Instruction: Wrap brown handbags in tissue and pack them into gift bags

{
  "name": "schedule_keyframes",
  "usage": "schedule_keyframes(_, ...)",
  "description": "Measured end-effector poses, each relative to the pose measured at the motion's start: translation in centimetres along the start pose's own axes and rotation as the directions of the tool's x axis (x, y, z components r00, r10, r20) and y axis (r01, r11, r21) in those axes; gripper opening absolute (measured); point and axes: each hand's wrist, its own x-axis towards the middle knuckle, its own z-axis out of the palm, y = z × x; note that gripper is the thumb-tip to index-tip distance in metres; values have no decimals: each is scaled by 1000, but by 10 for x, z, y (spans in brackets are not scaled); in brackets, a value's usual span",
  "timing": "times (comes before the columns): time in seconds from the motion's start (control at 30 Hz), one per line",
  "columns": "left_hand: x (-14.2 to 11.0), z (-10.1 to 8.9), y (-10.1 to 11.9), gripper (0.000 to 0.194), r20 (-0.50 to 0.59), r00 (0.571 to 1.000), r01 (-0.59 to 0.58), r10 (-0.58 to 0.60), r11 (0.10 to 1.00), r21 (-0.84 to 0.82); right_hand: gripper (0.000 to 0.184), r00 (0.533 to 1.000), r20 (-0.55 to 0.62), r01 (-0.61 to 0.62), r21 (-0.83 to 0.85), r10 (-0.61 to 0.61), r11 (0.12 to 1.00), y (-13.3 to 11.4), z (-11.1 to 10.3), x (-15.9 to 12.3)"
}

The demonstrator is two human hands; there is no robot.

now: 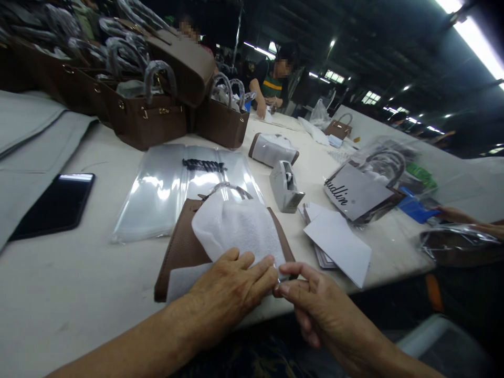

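Note:
A brown handbag [179, 252] lies flat on the white table [79, 294] in front of me, partly wrapped in white foam sheet [236, 226]. My left hand [232, 286] lies flat on the sheet's near edge, fingers stretched out and pressing it down. My right hand [311, 299] is closed in a pinch right at the left fingertips, at the sheet's corner; what it pinches is too small to make out. A grey tape dispenser [285, 186] stands just behind the bag.
A black phone [55, 205] lies left. Clear plastic bags [169, 184] lie behind the handbag. White cards [338, 244] lie to the right, beside a bagged handbag with a grey card [354, 191]. Several brown handbags [145, 118] stand at the back left. Another person's hand [452, 214] reaches in at right.

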Motion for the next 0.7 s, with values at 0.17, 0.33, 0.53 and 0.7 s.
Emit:
schedule_keyframes(0.17,0,0,-1,30,22,1000,-9,9,1000,24,52,997,-68,53,89,-47,995,13,5,0)
schedule_keyframes(0.33,-1,-7,-4,36,49,996,-73,71,997,37,48,999,-41,-18,224,28,975,30,6,-1)
schedule_keyframes(0.53,0,-11,-1,41,120,985,-137,128,988,74,49,982,30,-177,498,187,849,43,-1,3)
schedule_keyframes(0.7,1,-13,0,32,179,973,-164,144,981,100,44,954,-48,-221,555,296,802,75,-22,11)
